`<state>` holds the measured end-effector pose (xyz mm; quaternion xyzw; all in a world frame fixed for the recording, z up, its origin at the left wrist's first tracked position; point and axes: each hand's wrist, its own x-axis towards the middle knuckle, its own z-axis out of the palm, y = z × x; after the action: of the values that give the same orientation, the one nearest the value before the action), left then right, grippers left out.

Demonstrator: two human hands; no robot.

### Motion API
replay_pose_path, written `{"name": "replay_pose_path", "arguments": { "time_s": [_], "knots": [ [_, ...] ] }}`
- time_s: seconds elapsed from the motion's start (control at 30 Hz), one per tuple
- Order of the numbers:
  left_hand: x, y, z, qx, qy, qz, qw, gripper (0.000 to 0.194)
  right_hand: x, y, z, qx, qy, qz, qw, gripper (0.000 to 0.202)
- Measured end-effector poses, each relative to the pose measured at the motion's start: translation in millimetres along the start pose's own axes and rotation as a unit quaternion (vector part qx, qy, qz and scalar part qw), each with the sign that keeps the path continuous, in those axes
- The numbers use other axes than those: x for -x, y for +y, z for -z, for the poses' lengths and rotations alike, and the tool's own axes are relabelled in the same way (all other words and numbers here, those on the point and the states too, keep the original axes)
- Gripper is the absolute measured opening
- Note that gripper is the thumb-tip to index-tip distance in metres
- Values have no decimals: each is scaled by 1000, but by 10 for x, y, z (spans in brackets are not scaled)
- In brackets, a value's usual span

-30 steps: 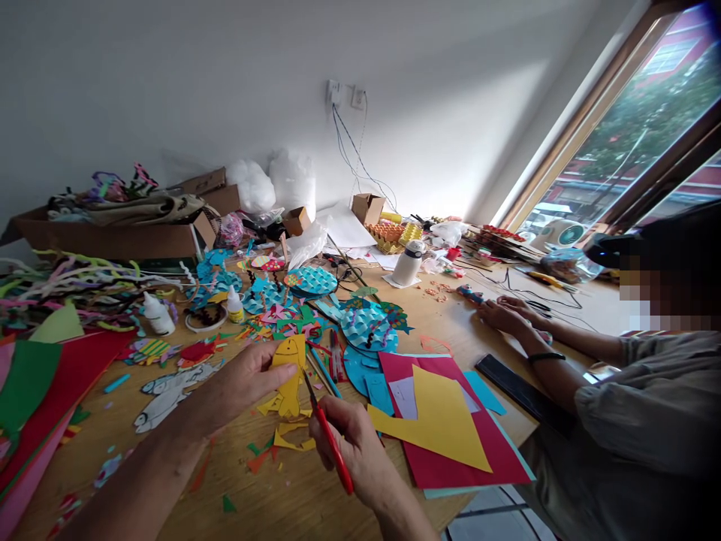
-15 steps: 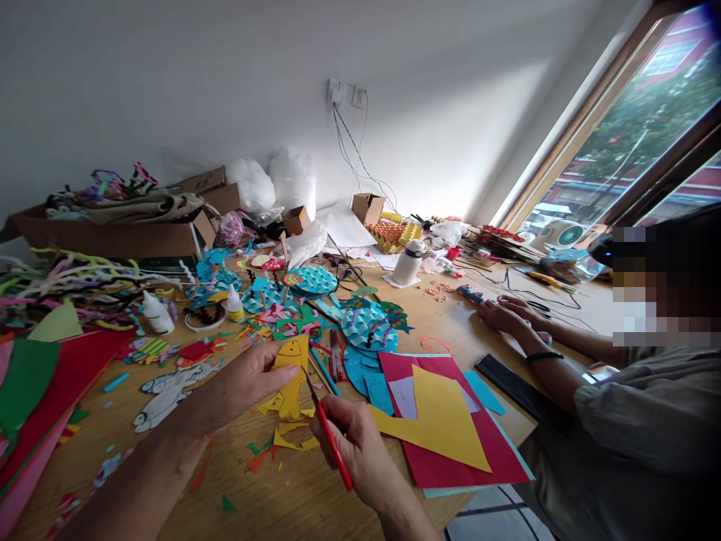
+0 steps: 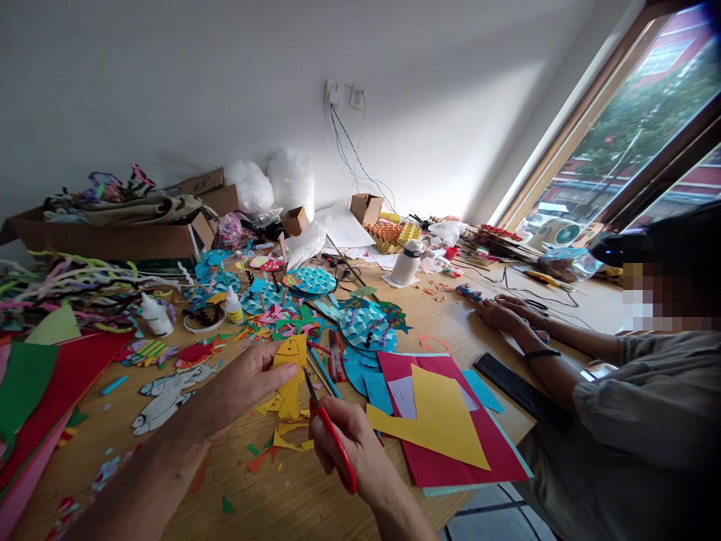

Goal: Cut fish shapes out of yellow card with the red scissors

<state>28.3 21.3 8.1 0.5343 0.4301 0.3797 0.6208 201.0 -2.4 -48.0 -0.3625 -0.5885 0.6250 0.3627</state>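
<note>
My left hand (image 3: 262, 376) pinches a yellow paper fish (image 3: 291, 387) upright over the table, its head with a drawn eye at the top. In my right hand (image 3: 349, 439) are red-handled scissors (image 3: 336, 445), fingers wrapped round the handles. The blades point up and left, at the right edge of the fish; whether they touch the paper I cannot tell. Below the fish lie yellow paper offcuts (image 3: 293, 436). White paper fish with black outlines (image 3: 166, 398) rest left of my left hand. A yellow paper sheet (image 3: 444, 421) lies on red paper (image 3: 417, 469) to the right.
Blue woven paper fish (image 3: 366, 327), paper scraps and glue bottles (image 3: 156, 315) crowd the middle of the table. A white flask (image 3: 406, 263) stands behind. At the right, a co-worker's hands (image 3: 501, 314) rest on the table near a black phone-like slab (image 3: 521, 394). Pipe cleaners (image 3: 84, 289) pile up left.
The scissors have turned slightly in my right hand, which has shifted a little left. My left hand still holds the yellow fish in nearly the same place.
</note>
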Motion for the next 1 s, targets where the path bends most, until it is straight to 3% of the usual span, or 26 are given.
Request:
{"name": "replay_pose_path", "arguments": {
  "time_s": [0.4, 0.8, 1.0],
  "knots": [
    [-27, -16, 5, -74, 23, 0, 997, 17, 14, -12, 16, -3, -13, -4, 1000, 41],
    [-23, 4, -15, -69, 4, -12, 998, 16, 13, -28, 20, 2, -3, -4, 1000, 39],
    [-32, -12, -21, -69, 22, -12, 997, 16, 29, 0, 27, 16, 3, 4, 1000, 37]
  ]
}}
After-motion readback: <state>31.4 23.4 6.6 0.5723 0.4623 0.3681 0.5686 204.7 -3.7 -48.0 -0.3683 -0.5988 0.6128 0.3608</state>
